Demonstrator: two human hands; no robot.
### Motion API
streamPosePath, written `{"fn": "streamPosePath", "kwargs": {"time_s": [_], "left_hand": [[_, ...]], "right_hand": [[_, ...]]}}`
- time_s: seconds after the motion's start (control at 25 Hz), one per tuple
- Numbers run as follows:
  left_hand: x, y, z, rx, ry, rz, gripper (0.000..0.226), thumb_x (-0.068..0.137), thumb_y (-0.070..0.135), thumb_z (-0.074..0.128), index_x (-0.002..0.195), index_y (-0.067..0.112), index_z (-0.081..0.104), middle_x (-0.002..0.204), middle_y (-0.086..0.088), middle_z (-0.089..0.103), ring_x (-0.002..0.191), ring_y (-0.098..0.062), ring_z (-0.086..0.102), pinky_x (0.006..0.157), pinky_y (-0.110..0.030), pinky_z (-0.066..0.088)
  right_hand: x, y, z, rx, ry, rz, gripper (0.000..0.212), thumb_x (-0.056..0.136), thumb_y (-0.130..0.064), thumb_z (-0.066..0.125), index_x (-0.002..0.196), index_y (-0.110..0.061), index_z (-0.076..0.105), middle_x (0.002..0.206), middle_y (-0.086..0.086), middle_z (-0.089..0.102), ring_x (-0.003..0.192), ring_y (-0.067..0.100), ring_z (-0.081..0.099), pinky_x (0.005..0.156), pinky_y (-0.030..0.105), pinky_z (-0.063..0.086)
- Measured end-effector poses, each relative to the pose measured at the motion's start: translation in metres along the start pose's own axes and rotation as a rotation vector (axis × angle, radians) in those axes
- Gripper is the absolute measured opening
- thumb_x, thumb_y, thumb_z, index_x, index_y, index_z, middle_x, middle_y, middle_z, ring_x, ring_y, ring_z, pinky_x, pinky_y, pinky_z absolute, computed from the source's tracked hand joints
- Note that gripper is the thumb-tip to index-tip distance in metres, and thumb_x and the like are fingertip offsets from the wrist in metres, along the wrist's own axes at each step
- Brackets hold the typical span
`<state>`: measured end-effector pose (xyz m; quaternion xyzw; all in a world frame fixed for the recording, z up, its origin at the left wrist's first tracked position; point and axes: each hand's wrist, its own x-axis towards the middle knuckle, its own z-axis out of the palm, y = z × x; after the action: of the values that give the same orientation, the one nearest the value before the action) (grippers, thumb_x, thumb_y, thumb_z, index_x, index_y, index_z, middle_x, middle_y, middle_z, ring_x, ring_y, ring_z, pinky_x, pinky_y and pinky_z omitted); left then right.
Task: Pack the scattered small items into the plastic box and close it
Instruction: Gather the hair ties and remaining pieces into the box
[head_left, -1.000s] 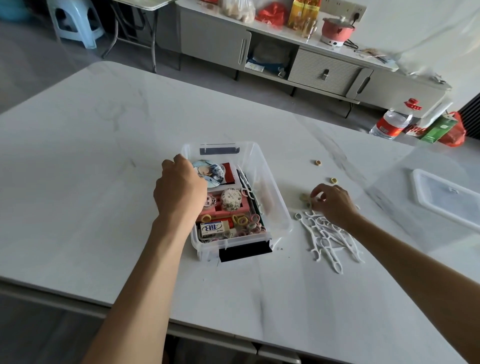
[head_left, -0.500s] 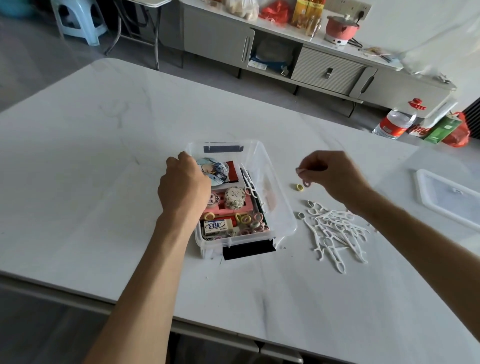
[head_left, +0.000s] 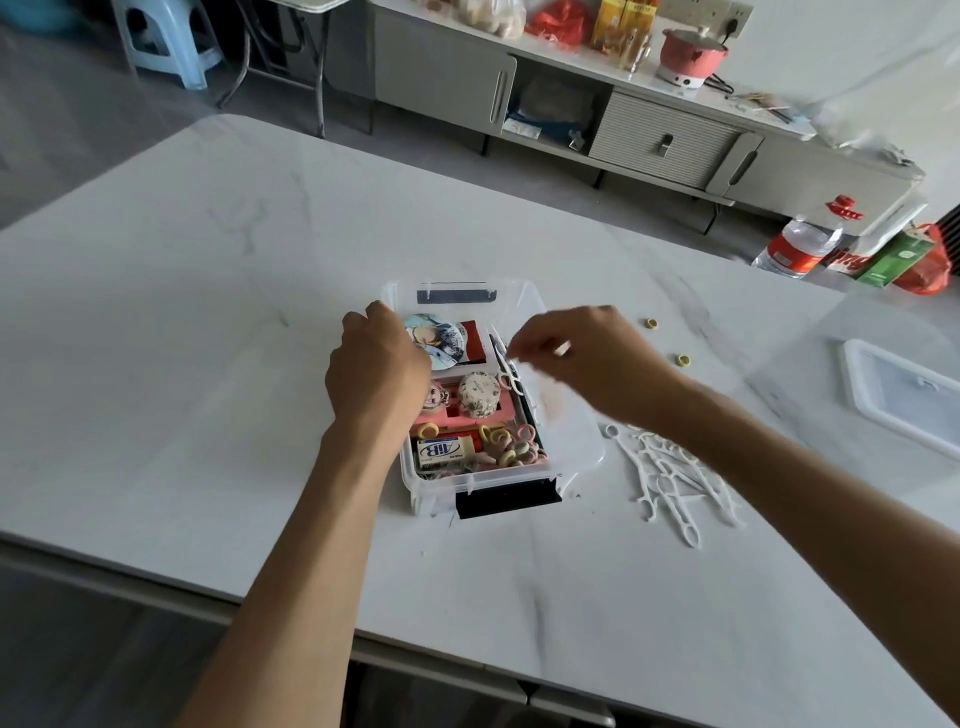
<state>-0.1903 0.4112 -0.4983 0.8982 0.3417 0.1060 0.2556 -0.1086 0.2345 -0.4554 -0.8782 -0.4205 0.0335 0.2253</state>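
– Since the earlier picture, our right hand (head_left: 597, 358) has swung left, from over the bare table to over the right side of the open box. What do we see, largest first?

– We see a white marbled table (head_left: 208, 364) filling most of the view. Near its middle sits the clear plastic box (head_left: 576, 441), uncovered and already crowded: a round badge (head_left: 434, 340), a small tin (head_left: 479, 395), a labelled block (head_left: 439, 451) and a heap of pastel hair ties (head_left: 511, 452).

– And its lid?

– We find the lid (head_left: 904, 410) lying flat at the table's right edge, well apart from the box, so closing has not begun.

– Our hands?

– Our left hand (head_left: 376, 369) curls its fingers over the box's left rim and grips it, which we judge keeps the light box from sliding. Our right hand is motion-blurred. Its fingers look bunched towards the thumb, but we cannot tell whether they hold anything.

– What remains outside?

– We see a tangle of white plastic picks (head_left: 670, 473) just beside the box's right wall. Farther back lie a tan ring (head_left: 651, 323) and a yellow ring (head_left: 682, 360).
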Motion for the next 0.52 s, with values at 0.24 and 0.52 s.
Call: {"fn": "streamPosePath", "kwargs": {"time_s": [0.24, 0.52], "left_hand": [[-0.001, 0.001, -0.001, -0.015, -0.006, -0.015, 0.029, 0.093, 0.010, 0.046, 0.120, -0.001, 0.048, 0.121, -0.022, 0.052, 0.109, -0.042, 0.054, 0.076, -0.038, 0.035], [0.001, 0.001, 0.001, -0.011, 0.018, -0.017, 0.027, 0.092, 0.009, 0.045, 0.117, 0.000, 0.049, 0.119, -0.022, 0.054, 0.106, -0.042, 0.055, 0.074, -0.036, 0.033]], "right_hand": [[-0.008, 0.112, -0.002, 0.111, -0.034, 0.588, 0.022, 0.089, -0.011, 0.064, 0.107, -0.022, 0.068, 0.104, -0.001, 0.062, 0.087, 0.016, 0.057, 0.074, 0.024, 0.041], [-0.025, 0.136, 0.033, -0.027, 0.038, 0.566, 0.013, 0.076, -0.010, 0.072, 0.079, -0.022, 0.071, 0.082, -0.001, 0.072, 0.066, 0.008, 0.061, 0.052, 0.006, 0.038]]}}
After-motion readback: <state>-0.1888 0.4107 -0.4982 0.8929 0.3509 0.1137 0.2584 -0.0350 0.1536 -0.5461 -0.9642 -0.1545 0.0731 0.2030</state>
